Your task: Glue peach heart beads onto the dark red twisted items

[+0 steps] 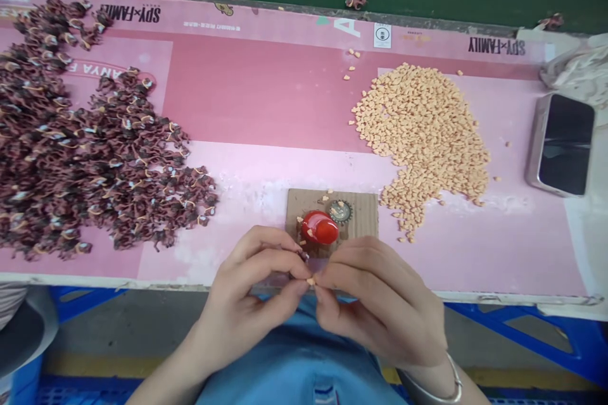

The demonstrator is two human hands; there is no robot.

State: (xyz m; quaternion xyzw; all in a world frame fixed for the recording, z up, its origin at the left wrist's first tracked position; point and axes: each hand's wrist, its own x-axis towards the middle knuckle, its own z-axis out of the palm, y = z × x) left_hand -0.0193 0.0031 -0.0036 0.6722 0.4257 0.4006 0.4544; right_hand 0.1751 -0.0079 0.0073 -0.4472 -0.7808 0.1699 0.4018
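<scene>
**Pinch closed, both hands meeting on one peach chip**

Pinch is tight on both sides. Left hand (242, 304) and right hand (380, 307) have their fingers curled in, tips meeting on a small peach chip (310, 281) just inside the near edge of the bench. Which hand bears most of it: can't tell from this view. Step in hand looks like fine fingertip handling of that single chip. Next move calls for precision at the tips; neither hand has a tool.

Left to right:
- Big heap of twisted dark brown pieces (95, 152), flecked with yellow and pale bits, on a pink printed mat (266, 95).
- Small dark scrap (303, 254) by the left fingertips, too small to identify.
- Cardboard square (361, 215) behind the hands, carrying a glossy red domed piece (320, 228), a serrated metal disc (340, 211) just beside it, and a few loose chips.
- Large heap of peach-coloured chips (422, 145), with strays toward the far edge.
- Smartphone (565, 145) at far right, crumpled pale plastic (577, 73) beyond it.

Blue plastic frame (546, 335) below the bench edge.
</scene>
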